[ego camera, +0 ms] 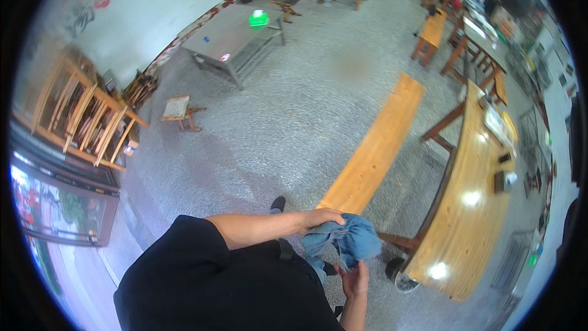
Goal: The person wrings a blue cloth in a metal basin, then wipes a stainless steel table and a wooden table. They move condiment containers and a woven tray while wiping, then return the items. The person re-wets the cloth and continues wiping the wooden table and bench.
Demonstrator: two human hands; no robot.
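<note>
A blue cloth [356, 239] hangs bunched up in front of my body, above the near end of a wooden bench [374, 151]. My left hand [319, 219] grips it along its upper left edge, the thumb lying over the fabric. From below, my right hand [354, 279] holds the cloth's lower edge, with some of its fingers hidden by the folds. To the right of both hands stands a long wooden table [459, 225] with a glossy top.
On the table are a small dark box [504, 181] and a tray [498, 124]. A bin [404, 280] stands at its near end. A low stool [180, 108], a low grey table [229, 32] with a green tissue holder [258, 19], and a wooden rack [87, 115] lie to the left.
</note>
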